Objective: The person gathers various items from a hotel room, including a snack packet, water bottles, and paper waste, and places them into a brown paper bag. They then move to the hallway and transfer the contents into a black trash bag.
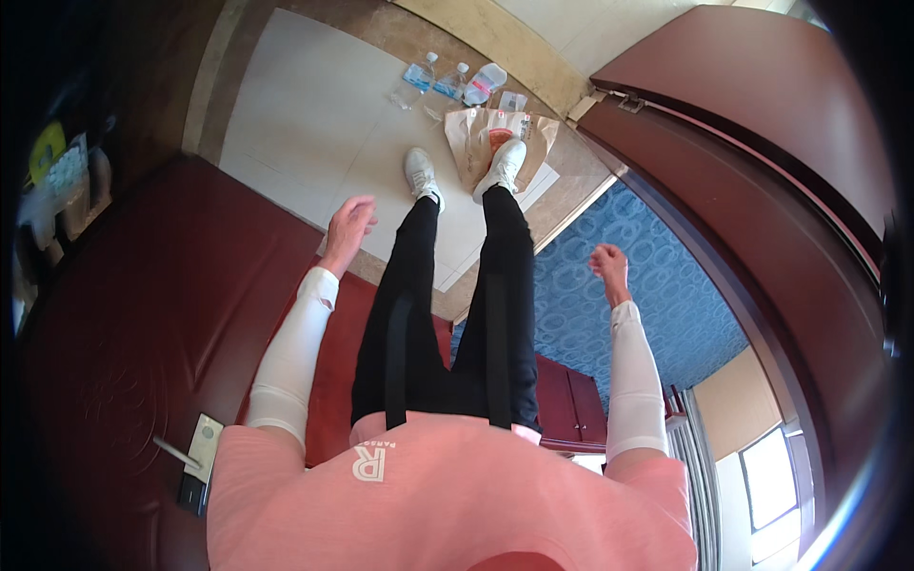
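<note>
My left hand (350, 231) hangs out to the left of my legs, fingers loosely stretched and nothing in it. On the other side, above the blue patterned carpet (619, 285), my right hand (610, 267) has its fingers curled in, and I see nothing held. Neither hand touches anything. At my feet stands a brown paper bag (465, 143), partly hidden by my right white shoe (506, 164). Just beyond the bag are clear plastic bottles, two with blue labels (419, 73) (451, 82) and one with a pink-marked label (486, 84). A small clear plastic piece (512, 101) lies beside them.
A dark red door (143, 314) with a lever handle (179, 452) stands at my left. Another dark red door (733, 181) is at my right, by the threshold between pale tiles (314, 114) and carpet. Behind me are red cabinets (571, 404) and a window (769, 481).
</note>
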